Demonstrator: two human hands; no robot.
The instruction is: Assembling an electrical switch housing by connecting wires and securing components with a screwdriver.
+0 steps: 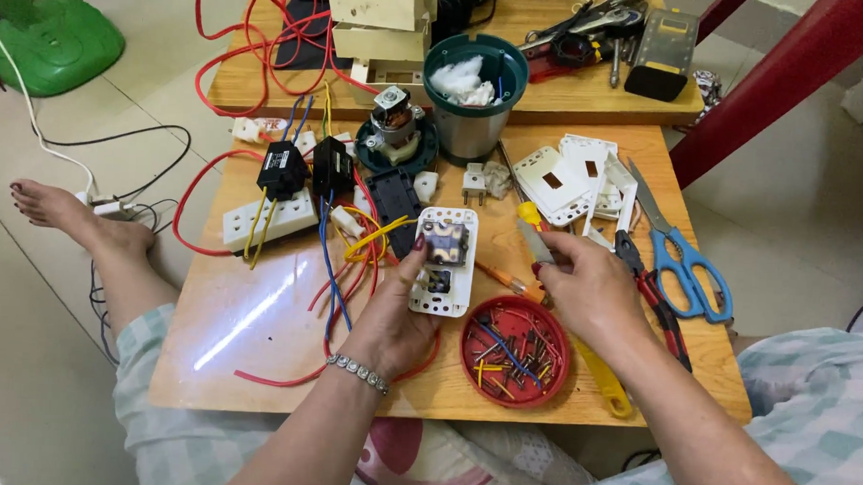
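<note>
At the left edge of the low wooden table [256, 351] a white multi-socket strip [270, 218] lies with yellow leads running into it, and two black relay-like blocks [305, 168] sit just behind it amid red, blue and yellow wires [340, 268]. Toward the middle, the left hand [391, 313] rises from the near edge, a beaded bracelet [358, 372] on the wrist; its thumb and fingers are closed on the left side of a white switch plate [445, 262], holding it tilted up off the table. The plate's long axis runs from the near edge toward the far edge. Just right of it, the right hand [588, 291] is curled shut around a yellow-handled screwdriver [532, 232], whose shaft points up and left toward the plate's upper right corner; this hand is nearer that corner, and the tip stands just beside it, contact not clear. Below, between the wrists, a red lid [514, 351] holds wire offcuts. Farther right lie red-handled pliers [654, 298] and blue scissors [684, 261], near the right edge.
</note>
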